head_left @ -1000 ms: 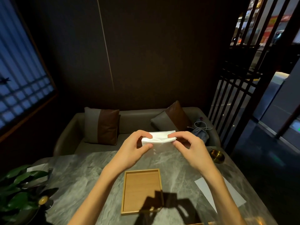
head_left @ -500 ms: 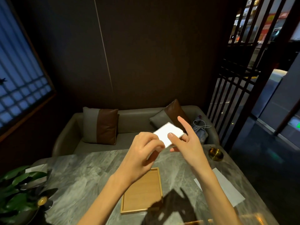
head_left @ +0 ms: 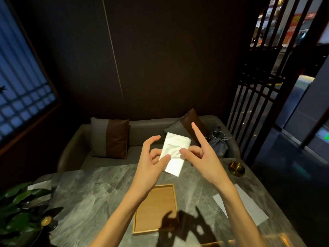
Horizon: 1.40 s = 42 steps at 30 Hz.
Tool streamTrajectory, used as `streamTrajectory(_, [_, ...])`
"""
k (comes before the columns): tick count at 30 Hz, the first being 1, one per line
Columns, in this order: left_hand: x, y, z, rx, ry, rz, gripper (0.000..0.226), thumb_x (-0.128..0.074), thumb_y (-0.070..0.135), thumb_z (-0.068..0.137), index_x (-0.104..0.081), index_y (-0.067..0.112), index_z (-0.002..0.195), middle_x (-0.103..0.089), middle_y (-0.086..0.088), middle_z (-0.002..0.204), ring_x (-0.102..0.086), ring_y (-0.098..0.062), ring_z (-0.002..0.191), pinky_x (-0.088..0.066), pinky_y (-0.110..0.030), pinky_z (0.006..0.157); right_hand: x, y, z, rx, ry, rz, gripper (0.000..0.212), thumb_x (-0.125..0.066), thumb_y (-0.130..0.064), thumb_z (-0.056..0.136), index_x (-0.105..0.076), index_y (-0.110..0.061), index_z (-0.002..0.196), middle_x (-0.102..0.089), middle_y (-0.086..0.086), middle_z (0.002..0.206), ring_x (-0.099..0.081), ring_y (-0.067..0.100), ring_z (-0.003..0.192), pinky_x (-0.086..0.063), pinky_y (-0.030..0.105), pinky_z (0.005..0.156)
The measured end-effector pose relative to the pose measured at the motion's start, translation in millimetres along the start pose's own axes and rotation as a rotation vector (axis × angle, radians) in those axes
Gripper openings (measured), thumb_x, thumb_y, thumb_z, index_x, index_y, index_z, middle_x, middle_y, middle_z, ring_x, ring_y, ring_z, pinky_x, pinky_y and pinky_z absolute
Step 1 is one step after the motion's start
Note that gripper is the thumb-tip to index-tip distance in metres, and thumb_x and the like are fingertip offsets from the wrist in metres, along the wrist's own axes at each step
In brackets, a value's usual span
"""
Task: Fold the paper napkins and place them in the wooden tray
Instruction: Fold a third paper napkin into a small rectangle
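Unfolded since half a second ago: the white napkin [head_left: 173, 154] now hangs longer, lower end toward the tabletop [head_left: 92, 189].

Left hand [head_left: 151, 163] pinches the napkin's left edge, thumb in front; right hand [head_left: 201, 155] grips its right edge by the thumb, index finger raised clear. Napkin is held above the far edge of the tabletop, apart from the empty wooden tray [head_left: 156, 209] below. No legible writing seen; a flat white sheet [head_left: 243, 204] lies at the right edge.
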<state>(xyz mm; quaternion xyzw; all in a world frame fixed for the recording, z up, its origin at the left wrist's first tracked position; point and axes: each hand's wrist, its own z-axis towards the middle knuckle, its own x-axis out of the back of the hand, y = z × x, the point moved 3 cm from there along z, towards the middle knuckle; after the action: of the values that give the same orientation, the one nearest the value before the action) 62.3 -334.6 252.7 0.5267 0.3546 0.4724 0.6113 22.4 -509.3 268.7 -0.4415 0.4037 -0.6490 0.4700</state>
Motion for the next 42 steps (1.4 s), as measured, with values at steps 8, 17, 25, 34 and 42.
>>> streamTrajectory(8, [2.8,-1.9,0.7,-0.147,0.036,0.132,0.033,-0.060,0.013,0.099,-0.059,0.042,0.114,-0.061,0.008,0.090,-0.055,-0.001,0.068,-0.051,-0.018,0.060,-6.1,-1.1,-2.8,0.014,0.043,-0.153,0.043,-0.058,-0.015,0.099,-0.059,-0.047,0.128,-0.064,-0.026,0.126,-0.058,-0.010,0.117,-0.050,0.015,0.102])
streamTrajectory(17, [18.7,-2.7,2.9,-0.098,0.005,0.167,0.054,-0.065,0.015,0.096,-0.051,0.051,0.134,-0.054,0.051,0.120,-0.052,0.025,0.109,-0.042,0.006,0.075,-17.5,-0.2,-7.2,-0.040,-0.010,-0.112,0.045,-0.055,-0.017,0.101,-0.047,-0.044,0.137,-0.049,-0.033,0.134,-0.050,-0.009,0.121,-0.046,0.000,0.087])
streamTrajectory(25, [31.9,-30.4,-13.9,0.012,-0.050,0.152,0.068,-0.061,0.008,0.097,-0.039,0.047,0.149,-0.054,0.037,0.132,-0.058,0.019,0.105,-0.049,-0.002,0.080,-33.9,32.4,-18.0,-0.100,-0.016,-0.022,0.054,-0.059,-0.006,0.097,-0.052,-0.034,0.142,-0.065,-0.037,0.114,-0.065,-0.008,0.091,-0.054,0.011,0.074])
streamTrajectory(34, [30.9,-178.4,-85.1,0.401,0.120,0.121,0.037,-0.058,-0.004,0.097,-0.062,0.001,0.134,-0.069,-0.007,0.127,-0.066,-0.019,0.114,-0.053,-0.024,0.098,-104.3,188.0,-99.4,-0.575,0.088,0.066,0.060,-0.060,-0.007,0.098,-0.039,-0.022,0.152,-0.069,-0.014,0.065,-0.067,-0.001,0.066,-0.054,0.015,0.064])
streamTrajectory(42, [23.3,-331.4,-194.9,0.807,0.185,0.261,0.027,-0.057,0.005,0.099,-0.064,0.007,0.124,-0.070,-0.010,0.115,-0.061,-0.014,0.098,-0.053,-0.024,0.082,-170.2,309.1,-195.2,-0.891,0.004,-0.124,0.028,-0.054,-0.009,0.093,-0.072,-0.002,0.114,-0.074,0.017,0.113,-0.070,0.031,0.100,-0.056,0.016,0.079])
